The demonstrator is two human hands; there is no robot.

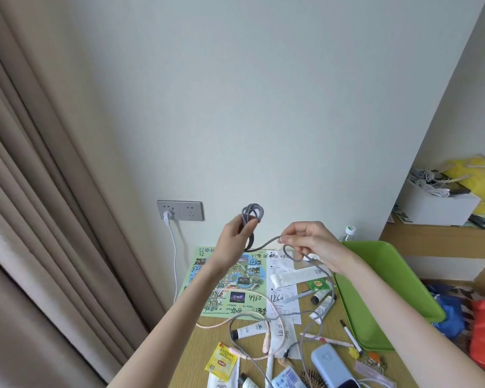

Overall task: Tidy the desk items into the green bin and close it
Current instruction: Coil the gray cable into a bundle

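The grey braided cable (252, 213) looks light and limp but springy, so its loops would likely loosen unless gripped across the whole bundle. The left hand (235, 233) holds the coiled part above the desk (196, 348). The right hand (310, 242) pinches the free run just beside it. The tail trails down among the clutter, left of the green bin (359, 315).

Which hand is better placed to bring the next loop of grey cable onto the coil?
Probably the right hand: it pinches the loose grey cable strand, while the left hand is occupied gripping the coil.
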